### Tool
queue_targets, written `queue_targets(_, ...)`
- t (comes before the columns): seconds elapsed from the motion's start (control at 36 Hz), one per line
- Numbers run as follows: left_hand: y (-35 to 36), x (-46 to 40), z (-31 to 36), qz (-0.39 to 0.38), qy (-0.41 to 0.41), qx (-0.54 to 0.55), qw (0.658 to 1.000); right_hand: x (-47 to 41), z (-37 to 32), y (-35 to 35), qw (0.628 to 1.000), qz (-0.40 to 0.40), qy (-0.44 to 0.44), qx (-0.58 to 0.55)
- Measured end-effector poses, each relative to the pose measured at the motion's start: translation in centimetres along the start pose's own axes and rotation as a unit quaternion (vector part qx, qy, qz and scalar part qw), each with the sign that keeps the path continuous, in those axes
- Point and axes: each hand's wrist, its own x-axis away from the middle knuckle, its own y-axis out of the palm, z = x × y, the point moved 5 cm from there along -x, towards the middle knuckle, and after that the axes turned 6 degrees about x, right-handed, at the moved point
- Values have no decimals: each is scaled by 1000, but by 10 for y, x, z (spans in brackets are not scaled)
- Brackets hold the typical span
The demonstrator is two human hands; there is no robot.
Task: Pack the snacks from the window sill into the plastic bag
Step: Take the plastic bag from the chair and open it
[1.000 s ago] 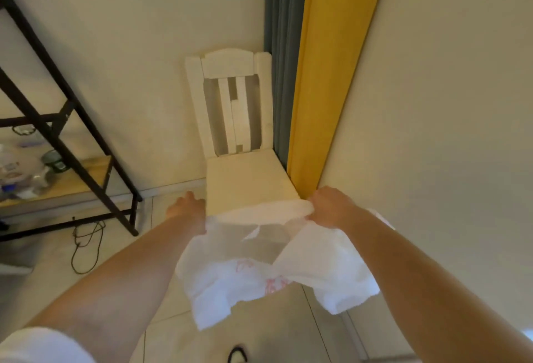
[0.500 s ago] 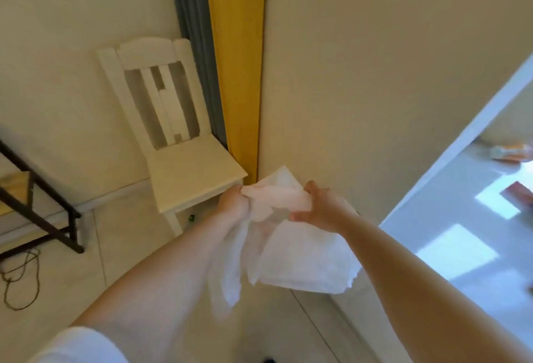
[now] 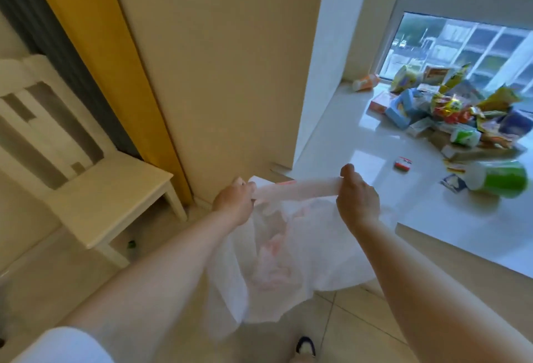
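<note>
plastic bag (image 3: 288, 247): thin, translucent | window sill (image 3: 360, 143): glossy white | chair (image 3: 95, 189): matt painted wood

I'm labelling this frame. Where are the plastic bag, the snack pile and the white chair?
plastic bag (image 3: 291, 250), head view, on its hanging body.
snack pile (image 3: 450, 111), head view, on its middle packets.
white chair (image 3: 115, 189), head view, on its seat.

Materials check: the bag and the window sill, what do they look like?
Bag: thin white plastic film, likely; semi-translucent, crumpled, faint red print showing through. Window sill: glossy white, probably polished stone or tile; it mirrors the window light.
</note>
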Motion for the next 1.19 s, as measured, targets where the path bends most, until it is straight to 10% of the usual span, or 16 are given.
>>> queue_targets(0.47,22,-27,239,131,96,62,985,-16,219,-80,986,115,96,-70)
queue_targets(1.19,111,-246,383,-113,204,-200,952,-183,366,-4,971,-131,143,142)
